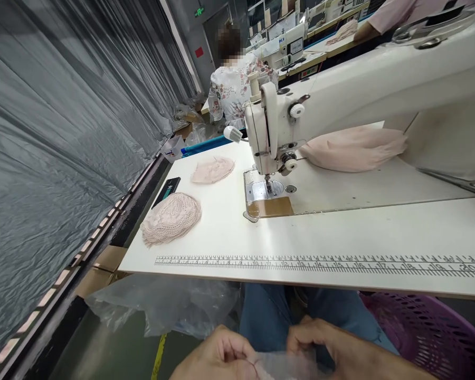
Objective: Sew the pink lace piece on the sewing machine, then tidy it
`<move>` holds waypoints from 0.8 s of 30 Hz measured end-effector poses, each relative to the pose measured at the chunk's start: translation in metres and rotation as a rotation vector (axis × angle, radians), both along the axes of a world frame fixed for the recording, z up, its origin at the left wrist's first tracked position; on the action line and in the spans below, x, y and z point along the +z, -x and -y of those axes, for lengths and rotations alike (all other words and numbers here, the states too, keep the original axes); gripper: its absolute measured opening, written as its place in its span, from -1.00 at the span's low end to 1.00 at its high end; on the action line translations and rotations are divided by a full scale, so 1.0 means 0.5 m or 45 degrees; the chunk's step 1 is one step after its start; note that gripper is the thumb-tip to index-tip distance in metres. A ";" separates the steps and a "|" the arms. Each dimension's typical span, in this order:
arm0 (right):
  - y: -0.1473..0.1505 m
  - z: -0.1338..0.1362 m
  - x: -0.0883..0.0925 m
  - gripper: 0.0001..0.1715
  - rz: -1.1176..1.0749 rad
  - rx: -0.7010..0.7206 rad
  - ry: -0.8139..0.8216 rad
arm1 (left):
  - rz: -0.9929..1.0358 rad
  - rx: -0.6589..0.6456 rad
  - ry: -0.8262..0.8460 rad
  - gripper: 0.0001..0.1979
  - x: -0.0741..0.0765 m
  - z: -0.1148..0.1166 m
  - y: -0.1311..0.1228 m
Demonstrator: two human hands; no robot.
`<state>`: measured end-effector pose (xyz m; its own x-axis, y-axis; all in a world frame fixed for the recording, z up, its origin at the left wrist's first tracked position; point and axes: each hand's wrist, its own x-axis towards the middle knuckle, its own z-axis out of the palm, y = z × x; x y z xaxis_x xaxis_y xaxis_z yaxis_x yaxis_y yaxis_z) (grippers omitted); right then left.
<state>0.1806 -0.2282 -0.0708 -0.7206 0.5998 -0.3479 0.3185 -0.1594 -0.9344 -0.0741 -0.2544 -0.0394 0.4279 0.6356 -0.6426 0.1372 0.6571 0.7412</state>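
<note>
Low in the head view, in front of my lap, my left hand [221, 356] is closed on the left edge of a sheer pale piece [283, 364]. My right hand [324, 343] pinches the same piece from the other side, fingers curled. Whether it is thin fabric or plastic film I cannot tell, and its lower part runs out of the frame. Beyond my hands stands a white sewing machine [269, 126] with its needle over the metal plate [265, 190]. A pile of pale pink lace pieces [172, 219] lies on the table's left side.
Another pink fabric stack [212, 170] and a dark tool [166, 191] lie on the white table [221, 227]. Pink cloth [356, 149] sits under the machine arm, scissors [455, 179] at right. A purple basket [431, 338] stands below; a person [235, 84] sits ahead.
</note>
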 end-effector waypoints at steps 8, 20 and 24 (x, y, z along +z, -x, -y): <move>-0.011 0.019 -0.002 -0.72 -0.048 -0.019 -0.020 | 0.038 -0.058 -0.108 -0.51 -0.031 0.007 0.041; -0.008 0.002 0.015 -0.81 0.032 0.026 -0.265 | -0.215 -0.389 -0.134 -0.54 -0.001 -0.026 -0.042; -0.042 -0.002 0.017 -0.69 -0.156 -0.111 -0.217 | -0.162 -0.381 -0.185 -0.58 0.014 -0.032 -0.022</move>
<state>0.2015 -0.2274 -0.0622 -0.6942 0.7041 -0.1494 0.1932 -0.0177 -0.9810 -0.0629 -0.2382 -0.0323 0.5311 0.5830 -0.6148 0.4050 0.4626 0.7886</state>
